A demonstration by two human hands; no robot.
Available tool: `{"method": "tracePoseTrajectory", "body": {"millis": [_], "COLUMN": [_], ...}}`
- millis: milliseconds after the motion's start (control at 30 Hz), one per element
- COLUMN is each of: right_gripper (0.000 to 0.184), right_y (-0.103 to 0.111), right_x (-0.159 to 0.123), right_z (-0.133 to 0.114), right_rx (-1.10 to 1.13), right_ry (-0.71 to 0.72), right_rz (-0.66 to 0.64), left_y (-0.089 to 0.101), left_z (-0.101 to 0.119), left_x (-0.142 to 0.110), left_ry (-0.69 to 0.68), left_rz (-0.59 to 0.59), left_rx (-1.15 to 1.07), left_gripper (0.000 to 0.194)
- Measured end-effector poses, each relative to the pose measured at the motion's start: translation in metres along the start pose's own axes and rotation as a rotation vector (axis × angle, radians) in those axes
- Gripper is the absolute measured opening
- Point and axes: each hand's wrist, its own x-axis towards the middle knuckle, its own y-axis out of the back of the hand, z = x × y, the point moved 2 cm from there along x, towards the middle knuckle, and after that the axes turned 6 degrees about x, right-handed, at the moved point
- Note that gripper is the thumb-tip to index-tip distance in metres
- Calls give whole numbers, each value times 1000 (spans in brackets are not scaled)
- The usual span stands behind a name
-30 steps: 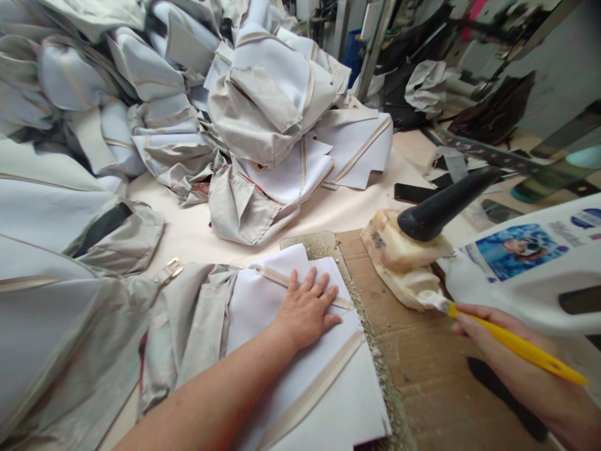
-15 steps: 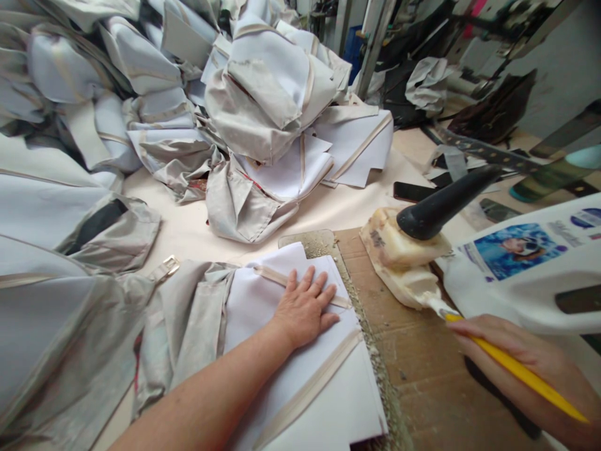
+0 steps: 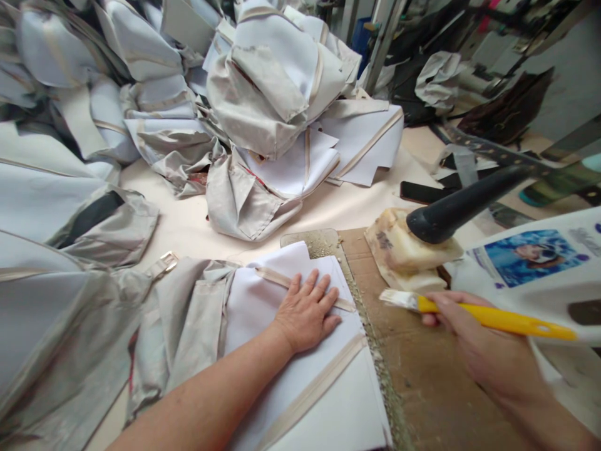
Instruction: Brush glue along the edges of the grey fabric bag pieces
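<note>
My left hand (image 3: 307, 312) lies flat with fingers spread on a white fabric piece with beige trim strips (image 3: 305, 369) at the near edge of the table. My right hand (image 3: 474, 341) grips a yellow-handled brush (image 3: 488, 318); its pale bristles (image 3: 397, 299) point left and hover over a sheet of brown cardboard (image 3: 422, 388). Just behind the brush stands a lumpy, glue-caked container (image 3: 406, 250) with a black handle (image 3: 464, 203) sticking out of it.
Heaps of grey and white fabric bag pieces (image 3: 263, 100) cover the left and back of the cream table (image 3: 188, 225). A white printed jug (image 3: 539, 269) lies at the right. A black phone (image 3: 420, 191), dark bags and machine frames sit behind.
My right hand has lifted the brush away from the glue container and swung its bristles left over the cardboard. My left hand has stayed pressed on the white piece.
</note>
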Motion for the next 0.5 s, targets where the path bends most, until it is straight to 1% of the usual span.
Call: {"method": "tracePoseTrajectory", "body": {"millis": [100, 200, 267, 367, 433, 500], "right_gripper": [28, 27, 26, 26, 26, 26], "right_y": [-47, -81, -97, -116, -124, -127], "right_x": [7, 22, 36, 58, 68, 70], "right_z": [-9, -6, -4, -7, -12, -17], "right_rx": [50, 35, 22, 26, 7, -35], "right_ry": [5, 57, 96, 160, 181, 212], "right_rz": [-165, -267, -295, -286, -268, -266], "left_y": [-1, 0, 1, 2, 2, 2], "left_z": [0, 0, 0, -1, -2, -2], "left_x": [-1, -2, -2, -3, -3, -3], "left_ry": [-5, -13, -22, -30, -31, -27], "left_rz": [35, 77, 93, 102, 101, 93], "left_rx": [-1, -4, -10, -19, -26, -37], "left_gripper": [50, 46, 44, 42, 42, 42]}}
